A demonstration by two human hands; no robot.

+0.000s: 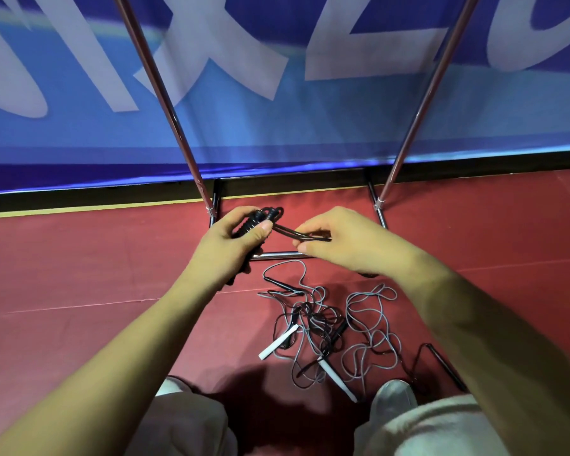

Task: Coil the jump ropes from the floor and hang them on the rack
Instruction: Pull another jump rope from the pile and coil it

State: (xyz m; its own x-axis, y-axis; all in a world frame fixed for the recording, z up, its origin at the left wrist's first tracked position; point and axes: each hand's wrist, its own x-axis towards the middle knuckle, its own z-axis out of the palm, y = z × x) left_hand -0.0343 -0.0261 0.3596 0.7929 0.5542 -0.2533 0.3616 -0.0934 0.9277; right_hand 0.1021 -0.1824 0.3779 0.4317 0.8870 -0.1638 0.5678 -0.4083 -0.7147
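We hold the black rope (268, 213) in front of us, just above the rack's base bar (277, 256). Our left hand (231, 240) is clenched round its handles and the gathered coils, thumb pressed on top. From there a doubled loop of cord (293, 232) runs rightward, nearly level, into our right hand (339, 240), which pinches it between thumb and fingertips. We judge the next wrap goes across, right hand feeding toward left. The rack's uprights (165, 93) rise straight ahead, either side of the hands; the top is out of view. The other ropes (326, 324) lie tangled on the red floor (79, 258) below our hands, nearer our shoes (394, 394), untouched.
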